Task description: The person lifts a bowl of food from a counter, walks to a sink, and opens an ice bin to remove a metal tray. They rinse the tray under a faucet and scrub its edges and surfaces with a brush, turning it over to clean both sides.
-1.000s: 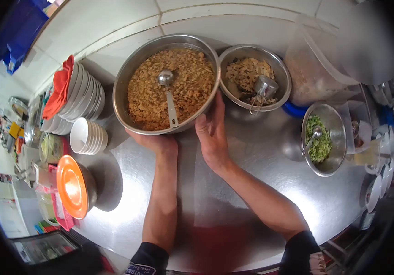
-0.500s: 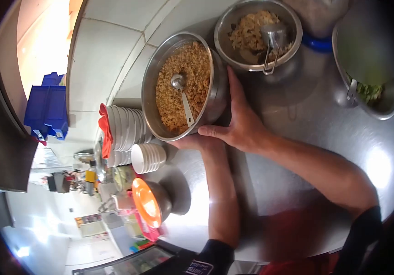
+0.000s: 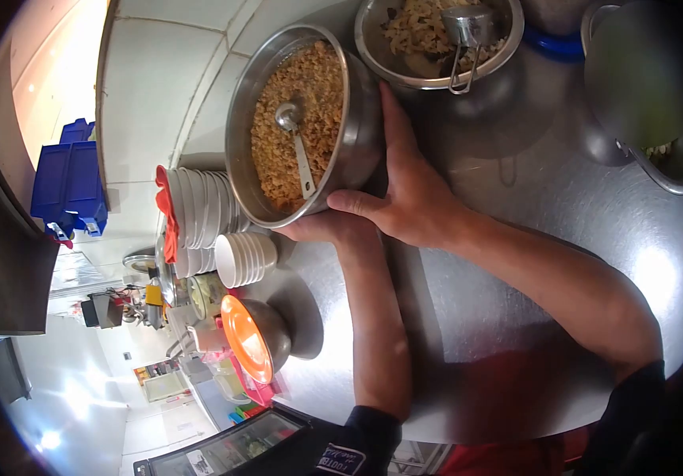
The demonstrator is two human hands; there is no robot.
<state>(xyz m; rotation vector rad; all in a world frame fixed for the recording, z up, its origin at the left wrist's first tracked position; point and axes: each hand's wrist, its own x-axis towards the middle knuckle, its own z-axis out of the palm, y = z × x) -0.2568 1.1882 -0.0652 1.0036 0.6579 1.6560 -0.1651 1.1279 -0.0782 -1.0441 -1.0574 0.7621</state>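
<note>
Both my hands hold a deep steel bowl (image 3: pixel 363 127) of brown crumbly food (image 3: pixel 303 91). My left hand (image 3: pixel 321 227) is at its lower side, with most of its fingers hidden by the bowl. My right hand (image 3: pixel 406 186) is pressed along the bowl's outer wall, thumb near the rim and fingers stretched along the side. A measuring spoon (image 3: pixel 302 159) with a flat handle lies on the food. Just beyond my right fingertips stands another steel bowl (image 3: pixel 417 82), holding shredded food and a metal scoop (image 3: pixel 468 28).
A steel worktop (image 3: pixel 500 174) lies under my arms. Stacked plates (image 3: pixel 206 206) with an orange cloth (image 3: pixel 167 214), stacked white cups (image 3: pixel 246 259) and a bowl with an orange plate (image 3: pixel 248 337) stand to the left. A partly blurred steel bowl (image 3: pixel 671 184) is at right.
The whole scene has shifted slightly up and left in view. My hands keep the same hold on the bowl, and the spoon lies as before.
</note>
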